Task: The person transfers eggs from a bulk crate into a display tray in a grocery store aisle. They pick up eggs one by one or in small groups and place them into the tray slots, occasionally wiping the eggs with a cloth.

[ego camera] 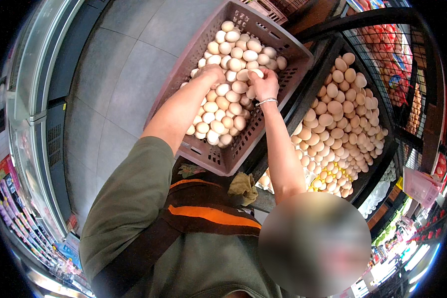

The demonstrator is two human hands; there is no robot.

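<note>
A brown plastic crate (231,168) with slotted walls holds a heap of pale eggs (223,101). My left hand (213,75) is down among the eggs on the crate's left side. Its fingers are curled and their tips are partly hidden, so I cannot tell whether they grip an egg. Towards the right wall, my right hand (265,83) pinches a whitish egg (256,72) between thumb and fingers, just over the heap. A bracelet (267,101) circles the right wrist.
Right of the crate, a dark-framed display bin (301,108) holds a large pile of browner eggs (337,108), some on a yellow tray (335,173). Wire mesh (391,63) rises beyond it. A glass-fronted cabinet (29,89) lines the left. A crumpled cloth (243,189) hangs near my apron (208,216).
</note>
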